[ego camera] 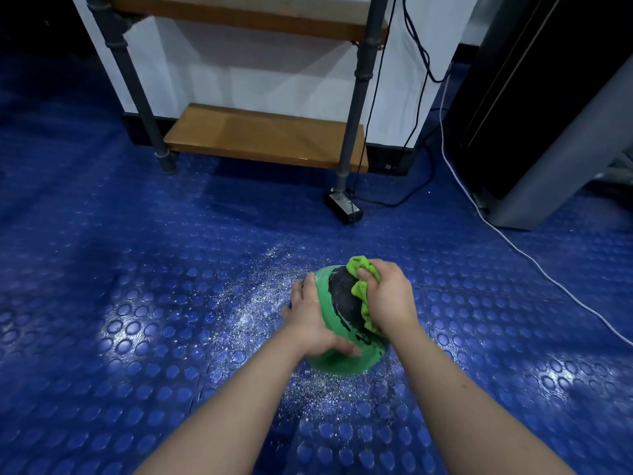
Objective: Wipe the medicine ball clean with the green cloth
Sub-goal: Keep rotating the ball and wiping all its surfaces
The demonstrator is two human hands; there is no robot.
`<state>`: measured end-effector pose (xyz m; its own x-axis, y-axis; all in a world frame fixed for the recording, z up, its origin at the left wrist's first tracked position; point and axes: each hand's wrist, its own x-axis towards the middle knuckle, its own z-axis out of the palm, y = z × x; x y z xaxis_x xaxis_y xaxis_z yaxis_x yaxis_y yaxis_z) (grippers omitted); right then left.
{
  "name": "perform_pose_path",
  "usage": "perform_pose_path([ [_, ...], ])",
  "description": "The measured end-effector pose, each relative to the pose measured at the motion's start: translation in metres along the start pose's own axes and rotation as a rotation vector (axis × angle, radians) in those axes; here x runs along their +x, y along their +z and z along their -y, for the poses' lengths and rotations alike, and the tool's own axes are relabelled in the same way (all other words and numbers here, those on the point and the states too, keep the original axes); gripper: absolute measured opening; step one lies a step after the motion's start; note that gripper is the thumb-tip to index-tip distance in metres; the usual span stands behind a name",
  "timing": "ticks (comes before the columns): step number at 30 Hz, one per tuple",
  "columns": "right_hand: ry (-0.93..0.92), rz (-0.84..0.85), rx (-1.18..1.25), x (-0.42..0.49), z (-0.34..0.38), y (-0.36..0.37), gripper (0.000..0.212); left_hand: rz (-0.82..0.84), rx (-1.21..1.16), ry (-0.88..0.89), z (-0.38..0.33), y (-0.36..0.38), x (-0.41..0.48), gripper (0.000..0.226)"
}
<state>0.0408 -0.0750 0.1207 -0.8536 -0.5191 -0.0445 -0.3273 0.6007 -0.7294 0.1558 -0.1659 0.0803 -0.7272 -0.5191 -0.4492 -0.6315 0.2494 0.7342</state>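
A green and black medicine ball point(337, 310) rests on the blue studded floor, low in the middle of the view. My left hand point(310, 320) lies on the ball's left side, fingers spread along its curve and thumb across the front. My right hand point(387, 296) grips a bunched bright green cloth point(361, 289) and presses it against the ball's upper right side. Part of the cloth is hidden under my fingers. White powdery specks cover the ball's black patch.
White dust is scattered on the floor point(137, 303) around the ball. A metal-framed shelf with wooden boards point(267, 135) stands behind, with a black power strip point(344, 207) at its foot. A white cable point(513, 248) trails across the floor at right, beside a grey machine base point(534, 186).
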Motion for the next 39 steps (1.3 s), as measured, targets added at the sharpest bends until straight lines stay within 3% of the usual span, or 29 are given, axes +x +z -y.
perform_pose_path([
  [2, 0.074, -0.008, -0.011, 0.004, 0.002, 0.001, 0.029, 0.035, 0.001, 0.048, 0.004, -0.008, 0.002, 0.164],
  [8, -0.028, -0.085, -0.045, -0.019, 0.009, 0.024, 0.026, 0.172, -0.155, 0.152, 0.045, -0.038, 0.001, 0.154],
  [11, -0.013, -0.171, -0.038, -0.025, 0.009, 0.036, 0.027, -0.012, -0.227, 0.217, 0.056, -0.023, -0.018, 0.140],
  [14, -0.061, -0.241, 0.010, -0.037, 0.006, 0.043, 0.026, -0.143, -0.042, 0.265, 0.043, 0.002, -0.036, 0.151],
  [19, -0.058, -0.128, 0.044, -0.029, 0.007, 0.022, 0.024, -0.322, -0.033, 0.208, 0.019, 0.022, -0.039, 0.159],
  [24, -0.411, 0.005, -0.243, -0.027, 0.023, 0.028, 0.032, -0.295, 0.026, 0.270, 0.017, 0.024, -0.039, 0.156],
  [28, -0.335, 0.123, -0.408, -0.014, 0.026, 0.036, 0.032, -0.312, -0.008, 0.249, 0.014, 0.025, -0.041, 0.152],
  [34, 0.086, 0.257, -0.370, 0.037, 0.034, 0.033, 0.028, -0.292, 0.061, 0.259, 0.016, 0.028, -0.046, 0.152],
  [36, 0.045, 0.241, -0.398, 0.033, 0.033, 0.031, 0.030, -0.282, 0.077, 0.244, 0.015, 0.029, -0.045, 0.152],
  [39, -0.137, 0.088, -0.409, -0.003, 0.029, 0.031, 0.030, -0.262, 0.090, 0.232, 0.013, 0.027, -0.042, 0.154],
])
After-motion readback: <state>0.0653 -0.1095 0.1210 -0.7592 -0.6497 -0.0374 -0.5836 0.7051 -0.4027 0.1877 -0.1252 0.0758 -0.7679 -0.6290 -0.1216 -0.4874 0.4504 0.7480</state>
